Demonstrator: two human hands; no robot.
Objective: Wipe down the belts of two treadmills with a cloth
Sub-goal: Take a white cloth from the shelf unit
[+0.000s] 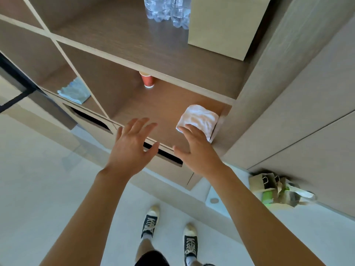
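A folded white cloth point(199, 118) lies at the right end of a brown wooden shelf point(157, 108), against the side wall of the compartment. My right hand point(196, 148) is spread open just in front of the cloth, its fingertips at the cloth's near edge. To the left, my left hand point(132, 144) hovers over the shelf's front edge, fingers straight and holding nothing. No treadmill is in view.
A red paper cup point(147, 80) stands at the back of the same shelf. A blue cloth point(75, 91) lies in the compartment to the left. Plastic water bottles point(167, 10) stand on the shelf above. Paper bags point(276, 189) sit on the floor at the right.
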